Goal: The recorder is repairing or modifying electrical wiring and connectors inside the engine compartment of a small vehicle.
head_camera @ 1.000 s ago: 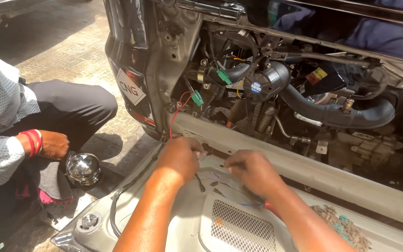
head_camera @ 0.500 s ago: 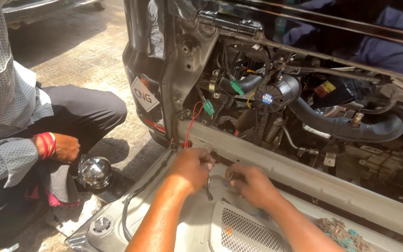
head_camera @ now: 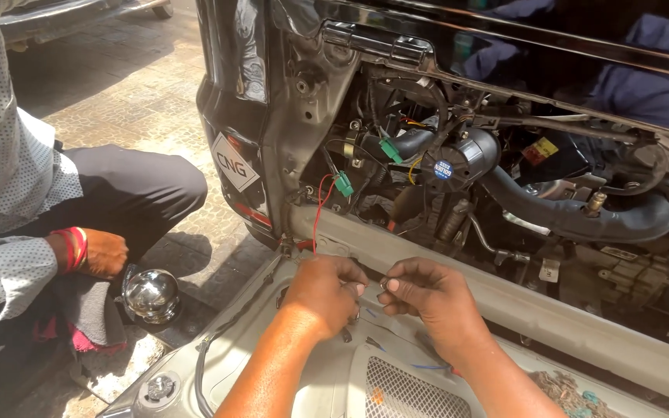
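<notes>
While the opened grey panel lies flat below the vehicle's exposed engine bay, both hands meet over it so that a small part can be worked between them. The left hand is curled closed, its grip pinched together on something small at the fingertips; what exactly it holds is hidden by the knuckles. A thin red wire runs up from this hand toward a green connector at about 12 o'clock, so the hand sits directly beneath the wire's run, likely to keep the lead taut and reachable. The right hand faces it from 3 o'clock, fingers drawn together in a pinch just beside the left fingertips, almost touching; whether it clamps the same piece cannot be told. Both forearms rest low over the panel, which steadies fine finger work.

At 5 o'clock of the hands sits a mesh grille set into the panel. Up at 1 o'clock a black ribbed hose crosses the bay beside a round black horn-like unit. At 9 o'clock, well apart, another person crouches on the paving, their hand with red bangles resting on a cloth near a shiny chrome dome.
</notes>
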